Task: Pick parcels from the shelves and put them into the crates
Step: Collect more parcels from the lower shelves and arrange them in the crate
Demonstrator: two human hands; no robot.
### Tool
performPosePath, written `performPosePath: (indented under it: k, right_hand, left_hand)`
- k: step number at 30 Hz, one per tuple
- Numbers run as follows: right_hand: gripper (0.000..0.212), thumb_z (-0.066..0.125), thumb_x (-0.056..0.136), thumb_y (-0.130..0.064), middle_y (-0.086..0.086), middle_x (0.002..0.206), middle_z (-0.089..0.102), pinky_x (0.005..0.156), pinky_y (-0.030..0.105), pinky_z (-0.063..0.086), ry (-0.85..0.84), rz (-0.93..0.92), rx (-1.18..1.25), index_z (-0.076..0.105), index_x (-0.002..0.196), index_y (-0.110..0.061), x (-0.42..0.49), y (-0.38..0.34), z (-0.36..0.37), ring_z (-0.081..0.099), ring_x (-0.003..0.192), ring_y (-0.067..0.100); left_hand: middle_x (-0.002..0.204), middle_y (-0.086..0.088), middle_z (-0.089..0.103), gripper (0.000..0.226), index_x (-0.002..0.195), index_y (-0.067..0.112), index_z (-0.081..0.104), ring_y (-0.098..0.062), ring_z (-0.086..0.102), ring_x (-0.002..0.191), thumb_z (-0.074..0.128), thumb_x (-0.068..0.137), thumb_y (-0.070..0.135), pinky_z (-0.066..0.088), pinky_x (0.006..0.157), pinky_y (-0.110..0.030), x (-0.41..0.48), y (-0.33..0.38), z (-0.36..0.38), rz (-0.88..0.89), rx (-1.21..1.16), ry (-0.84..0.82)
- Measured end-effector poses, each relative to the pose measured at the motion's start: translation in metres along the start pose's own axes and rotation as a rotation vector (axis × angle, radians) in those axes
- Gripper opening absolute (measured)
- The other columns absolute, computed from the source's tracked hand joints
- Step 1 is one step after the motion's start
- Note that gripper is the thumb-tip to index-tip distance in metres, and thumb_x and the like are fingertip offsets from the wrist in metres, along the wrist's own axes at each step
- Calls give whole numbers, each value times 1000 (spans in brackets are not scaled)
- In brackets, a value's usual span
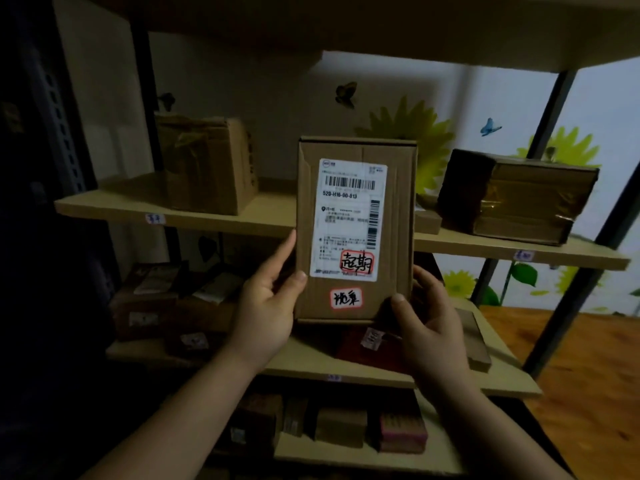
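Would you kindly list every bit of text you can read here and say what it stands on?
"520-H16-00-013": on the white shipping label of the parcel being held up.
"超期": handwritten on a red-bordered sticker stuck over that label's lower right.
Second red-bordered sticker, below the label: handwritten, perhaps "抛弃", not certain.
The label's small print: too small to read.
Shelf-edge tags: blurred, unreadable.
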State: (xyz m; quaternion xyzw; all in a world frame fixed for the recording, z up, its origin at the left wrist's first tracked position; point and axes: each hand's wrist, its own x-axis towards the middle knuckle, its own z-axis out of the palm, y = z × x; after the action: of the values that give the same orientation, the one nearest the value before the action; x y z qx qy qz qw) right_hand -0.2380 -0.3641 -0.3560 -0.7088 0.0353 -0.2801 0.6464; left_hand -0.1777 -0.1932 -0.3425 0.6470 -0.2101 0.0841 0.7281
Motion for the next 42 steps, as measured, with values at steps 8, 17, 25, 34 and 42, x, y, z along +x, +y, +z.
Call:
performPosePath:
  k: [8,17,25,34,42]
  right_hand:
    - [61,54,95,-13,-11,138,52,101,41,49,104,43,-213,34,143,-44,-49,26,-67,51,125,8]
    - [58,56,92,-7,-20,123,63,102,40,48,378,132,-285,43,125,-54,-152,31,-163,59,119,7]
    - [55,57,93,-22,-6,126,65,96,46,52,470,241,-350,40,133,-55,-245,10,-284,64,113,14]
    - [82,64,90,-23,-14,150,26,114,37,35,251,332,-677,9,149,-37,-314,15,-435,30,136,2]
    - [90,66,87,-40,-18,157,3,114,40,35,-10,448,-687,2,151,-38,-287,51,-474,24,142,7]
  left_hand:
    - [83,44,61,49,110,55,44,12,63,88,47,95,9,57,75,-21,-40,-27,55,-130,-26,-152]
    - [89,25,48,54,135,28,37,27,53,63,47,92,-4,45,55,-2,-118,-36,148,-299,-134,-435]
    - [132,11,40,63,119,57,39,-6,31,132,58,89,5,34,109,-39,-202,-36,244,-341,-71,-714]
    - [120,17,51,71,133,40,24,13,58,92,52,89,-8,48,72,-8,-323,-38,369,-454,-61,-723]
    - [152,4,31,96,133,62,9,-10,35,136,74,77,18,34,111,-37,-330,-81,392,-440,118,-757]
